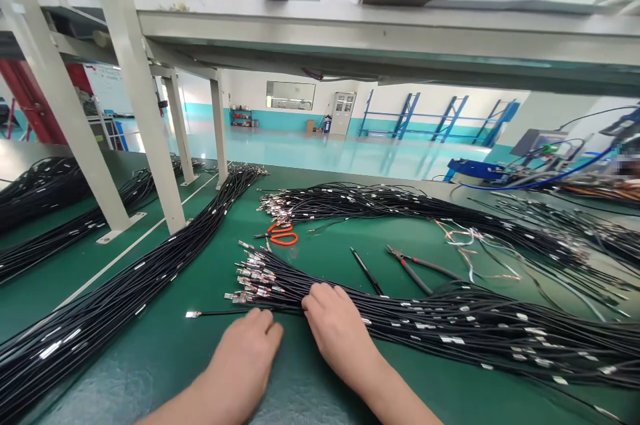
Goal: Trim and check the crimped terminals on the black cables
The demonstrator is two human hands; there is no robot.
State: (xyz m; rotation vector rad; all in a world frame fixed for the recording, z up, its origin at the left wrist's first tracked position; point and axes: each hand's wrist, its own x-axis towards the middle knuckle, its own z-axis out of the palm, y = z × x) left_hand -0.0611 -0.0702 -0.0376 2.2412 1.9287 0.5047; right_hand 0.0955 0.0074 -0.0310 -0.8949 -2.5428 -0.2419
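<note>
A single black cable (220, 312) with a pale connector (193, 314) at its end lies apart from the near bundle. My left hand (250, 348) is closed on this cable a short way behind the connector. Further right, my right hand (335, 322) has its fingers curled over the cable at the edge of the near cable bundle (440, 318); its fingertips are partly hidden. Small connectors and exposed copper-coloured ends (257, 278) show at the bundle's left end, just beyond my hands. White labels dot the cables.
Orange-handled scissors (283, 234), a black pen (366, 272) and cutting pliers (410, 265) lie behind the near bundle. Another cable bundle (350, 202) lies farther back, and a long one (165, 252) runs along the left. Metal posts (145, 98) support an overhead shelf (320, 28).
</note>
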